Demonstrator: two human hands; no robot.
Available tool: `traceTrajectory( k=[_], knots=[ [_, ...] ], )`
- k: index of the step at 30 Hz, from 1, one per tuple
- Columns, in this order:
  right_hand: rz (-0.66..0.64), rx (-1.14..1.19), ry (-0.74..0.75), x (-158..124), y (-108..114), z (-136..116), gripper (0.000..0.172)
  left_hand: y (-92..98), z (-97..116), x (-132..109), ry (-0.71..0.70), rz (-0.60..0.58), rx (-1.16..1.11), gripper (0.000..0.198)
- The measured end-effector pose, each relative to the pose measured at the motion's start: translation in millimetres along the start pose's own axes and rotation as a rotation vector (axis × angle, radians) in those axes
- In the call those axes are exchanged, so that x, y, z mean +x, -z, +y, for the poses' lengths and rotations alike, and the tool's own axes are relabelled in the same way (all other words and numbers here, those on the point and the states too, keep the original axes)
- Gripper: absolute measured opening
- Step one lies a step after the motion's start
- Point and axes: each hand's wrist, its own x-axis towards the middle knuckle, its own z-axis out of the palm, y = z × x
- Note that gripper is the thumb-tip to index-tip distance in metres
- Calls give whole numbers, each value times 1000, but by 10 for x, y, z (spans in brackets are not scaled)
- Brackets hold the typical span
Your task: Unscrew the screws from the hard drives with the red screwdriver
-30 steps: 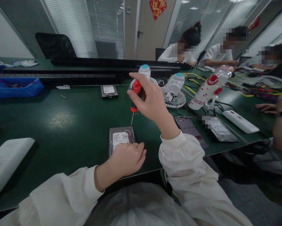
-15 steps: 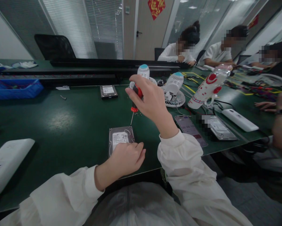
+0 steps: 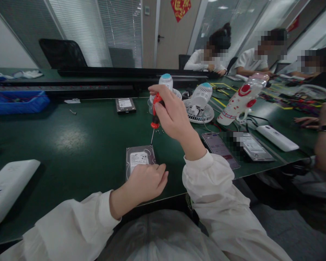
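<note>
Plainly, the hard drive (image 3: 140, 159) lies flat near the front edge of the green surface (image 3: 70, 145), label up. It looks like a dense, stiff metal block, smooth on top and probably best held by its side edges. The left hand (image 3: 145, 183) has its grip curled together on the drive's near edge, pinning it. The right hand (image 3: 174, 117) has its grip clamped round the red handle of a screwdriver (image 3: 155, 112), with the thin tip at the drive's far right corner; contact is unclear. Tiny loose screws (image 3: 159, 131) lie just beyond. Two fans (image 3: 201, 103), a phone (image 3: 220, 148) and a second drive (image 3: 125, 104) sit farther off, none blocking.
</note>
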Motion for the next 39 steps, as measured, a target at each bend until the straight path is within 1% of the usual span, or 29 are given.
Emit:
traceTrajectory(
  k=[3,5,8,14,20,26,30,32,36,39],
  knots=[
    [-1,3,31,11,22,29,37,-2,-1,3,-5,3,2,36],
    [20,-69,18,17,21,48,36,-4,0,5,-5,-3,3,37],
    [49,-147,5,13,23,53,39,-4,2,4,0,-9,2,37],
    [-26,-49,43,-6,40,44,45,2,1,-1,0,-9,10,37],
    [-6,-105,3,2,-13,34,43,-15,1,9,2,-28,4,39],
    [23,-16,62,14,13,54,39,-7,-2,11,8,-37,5,39],
    [38,-113,5,12,1,62,40,4,0,11,13,-53,9,39],
    [32,-118,-15,3,7,52,41,1,-2,14,13,-52,8,39],
    [-15,-20,23,-2,36,36,42,-17,-9,17,11,-38,4,38],
    [-22,-66,6,8,34,35,41,-22,-9,14,8,-24,7,38]
  ],
)
